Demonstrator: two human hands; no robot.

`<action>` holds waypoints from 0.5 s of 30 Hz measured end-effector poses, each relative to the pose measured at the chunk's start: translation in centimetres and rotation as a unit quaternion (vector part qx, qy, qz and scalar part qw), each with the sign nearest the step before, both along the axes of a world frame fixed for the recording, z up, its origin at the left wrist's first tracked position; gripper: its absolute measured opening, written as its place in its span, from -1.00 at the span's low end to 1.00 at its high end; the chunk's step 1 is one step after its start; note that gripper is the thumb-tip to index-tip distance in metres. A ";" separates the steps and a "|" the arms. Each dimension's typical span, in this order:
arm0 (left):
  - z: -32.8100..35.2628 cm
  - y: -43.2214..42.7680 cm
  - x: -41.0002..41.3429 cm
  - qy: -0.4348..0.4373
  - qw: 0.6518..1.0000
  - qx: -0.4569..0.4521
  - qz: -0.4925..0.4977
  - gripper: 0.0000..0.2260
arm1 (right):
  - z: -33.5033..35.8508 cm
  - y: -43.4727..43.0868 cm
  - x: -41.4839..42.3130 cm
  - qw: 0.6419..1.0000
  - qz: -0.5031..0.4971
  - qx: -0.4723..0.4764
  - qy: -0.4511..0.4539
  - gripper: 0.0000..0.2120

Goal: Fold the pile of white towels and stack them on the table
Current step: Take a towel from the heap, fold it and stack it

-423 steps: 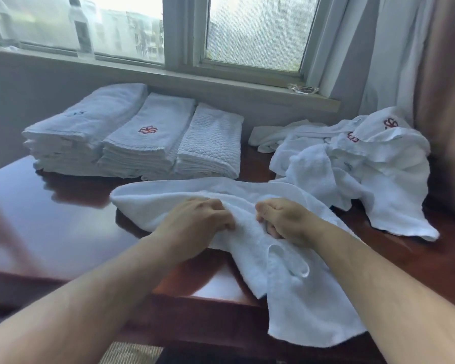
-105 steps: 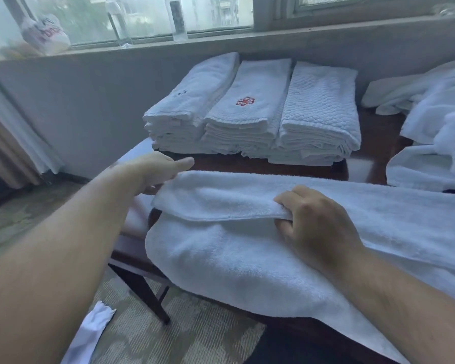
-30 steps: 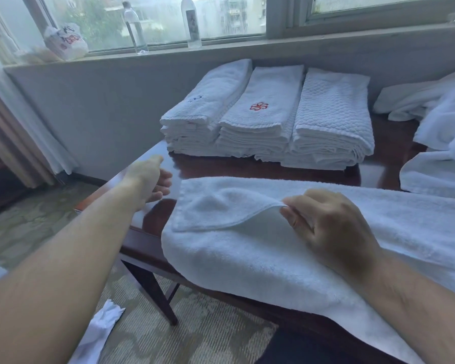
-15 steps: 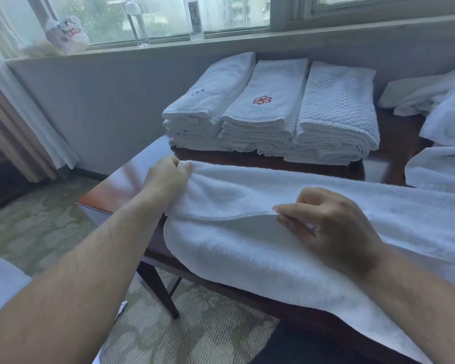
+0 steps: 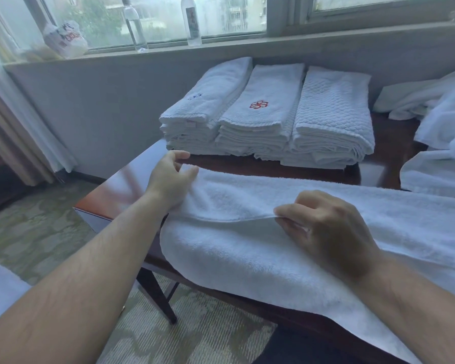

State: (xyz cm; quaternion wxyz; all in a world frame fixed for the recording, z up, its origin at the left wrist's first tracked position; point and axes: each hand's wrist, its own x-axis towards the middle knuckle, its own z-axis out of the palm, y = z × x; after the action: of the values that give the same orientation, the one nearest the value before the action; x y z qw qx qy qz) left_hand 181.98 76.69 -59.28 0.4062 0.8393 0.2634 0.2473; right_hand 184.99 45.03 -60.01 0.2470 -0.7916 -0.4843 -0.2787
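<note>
A long white towel point(image 5: 247, 248) lies across the near edge of the dark wooden table point(image 5: 121, 185), its far half folded over toward me. My left hand point(image 5: 171, 179) grips the folded layer at the towel's left end. My right hand point(image 5: 326, 232) pinches the folded hem near the middle. Behind them stand three stacks of folded white towels point(image 5: 268, 116), the middle stack bearing a red emblem. The unfolded pile of towels point(image 5: 441, 143) sits at the right.
Two plastic bottles point(image 5: 134, 24) and a plastic bag point(image 5: 63, 40) stand on the window sill. Curtains point(image 5: 13, 122) hang at the left. Patterned carpet point(image 5: 42, 227) lies below the table's left edge, where a table leg point(image 5: 155, 292) shows.
My left hand has shifted a little along the towel's left end, its fingers now spread over the folded corner. My right hand keeps pinching the hem, which now lies flatter.
</note>
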 end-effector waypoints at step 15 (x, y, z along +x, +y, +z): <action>1.0 -12.7 -2.6 0.072 0.911 0.297 -0.277 -0.60 | 1.6 -4.0 -0.4 0.956 -0.190 -0.201 0.095 -0.56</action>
State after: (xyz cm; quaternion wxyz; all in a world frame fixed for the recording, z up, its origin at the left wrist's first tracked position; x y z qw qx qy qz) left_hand 179.35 64.02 -58.26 0.1700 0.9760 -0.0367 0.1310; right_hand 184.55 41.04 -58.38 0.0705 -0.9251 -0.3454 -0.1414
